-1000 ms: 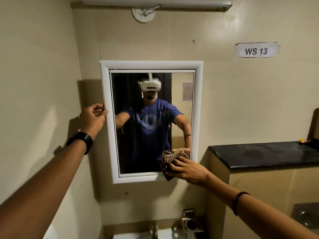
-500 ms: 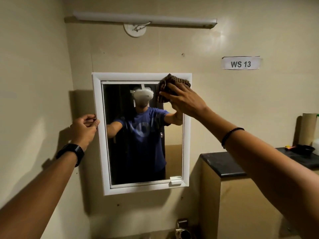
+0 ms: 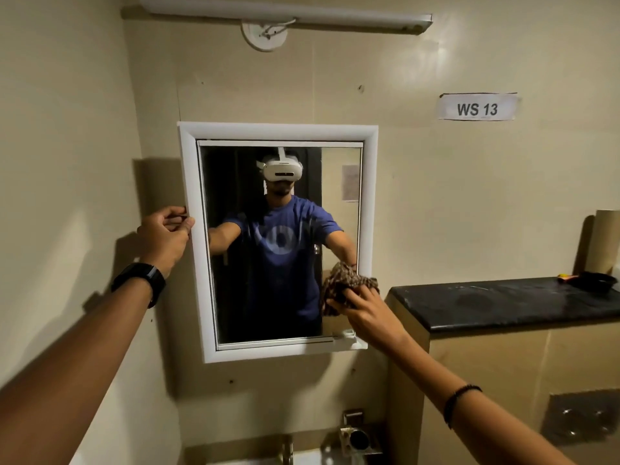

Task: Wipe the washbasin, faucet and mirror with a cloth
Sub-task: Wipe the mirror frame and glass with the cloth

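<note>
A white-framed mirror hangs on the beige wall ahead. My left hand grips the frame's left edge at mid height. My right hand presses a brown patterned cloth against the glass at the lower right, near the frame. At the bottom edge of the view the top of the faucet and a strip of the white washbasin show; the rest of both is out of view.
A black countertop on a beige cabinet juts out to the right of the mirror, with a dark bowl and a cardboard tube at its far end. A tube light runs above. A metal holder sits below the mirror.
My right hand has swept the cloth down the mirror's right side from the top corner to the lower right, after going up from there before. My left hand stays on the frame.
</note>
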